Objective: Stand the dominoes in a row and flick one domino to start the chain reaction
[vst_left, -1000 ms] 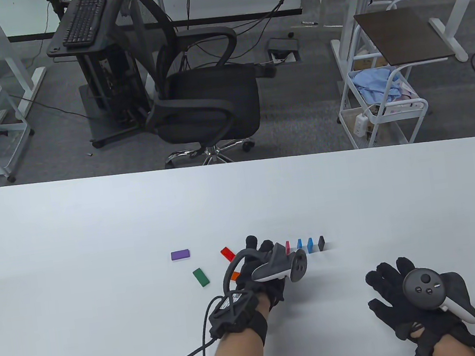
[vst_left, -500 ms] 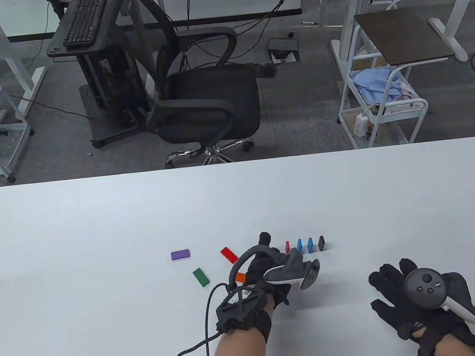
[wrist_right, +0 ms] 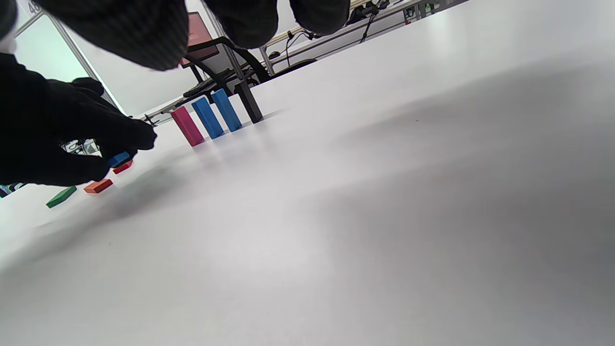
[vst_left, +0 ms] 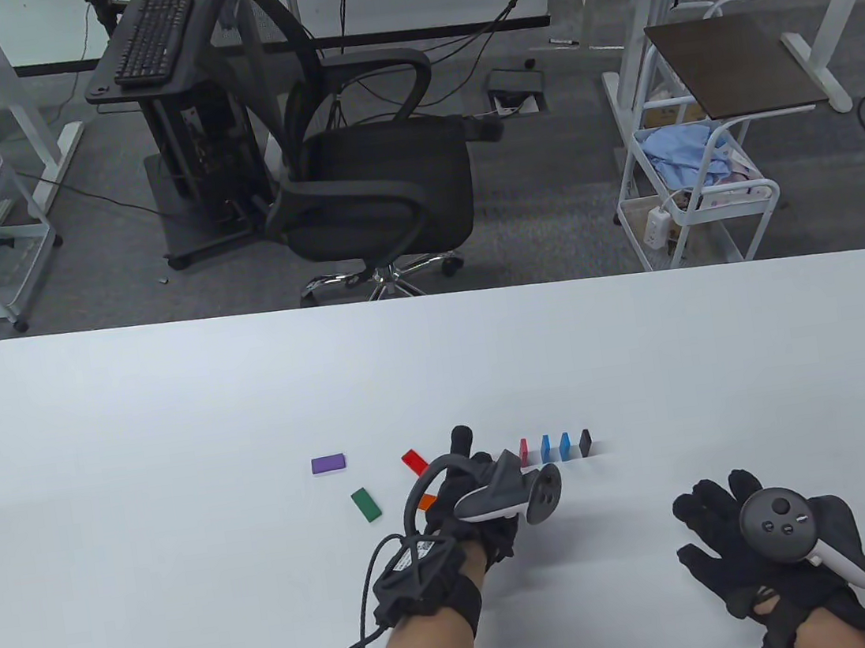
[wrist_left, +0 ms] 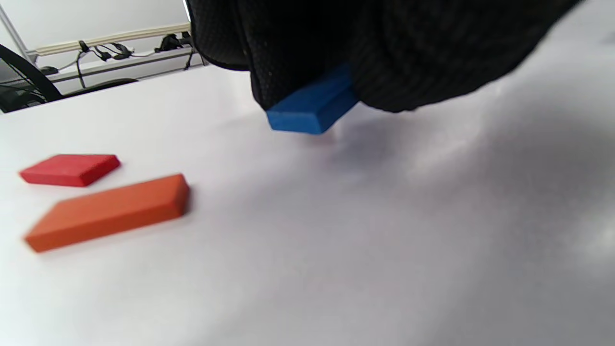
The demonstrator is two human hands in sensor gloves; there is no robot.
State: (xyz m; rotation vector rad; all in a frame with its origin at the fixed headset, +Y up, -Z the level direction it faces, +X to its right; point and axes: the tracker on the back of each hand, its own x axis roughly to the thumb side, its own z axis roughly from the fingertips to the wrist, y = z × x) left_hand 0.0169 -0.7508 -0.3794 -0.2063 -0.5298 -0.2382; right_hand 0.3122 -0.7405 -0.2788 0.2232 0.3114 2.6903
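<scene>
Drawn back leftward from the row, the gloved left hand (vst_left: 467,494) pinches a flat blue wooden domino (wrist_left: 312,106) above the white table (vst_left: 175,421); the right hand (vst_left: 735,539) rests spread and empty. Row-building step: stand it upright beside the pink upright domino (wrist_right: 188,126).

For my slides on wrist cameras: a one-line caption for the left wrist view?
Gloved fingers pinch a blue domino above the white table, orange domino and red domino lying flat.

Blue domino (wrist_left: 312,106) half hidden by fingers (wrist_left: 288,53) (left hand's).
</scene>
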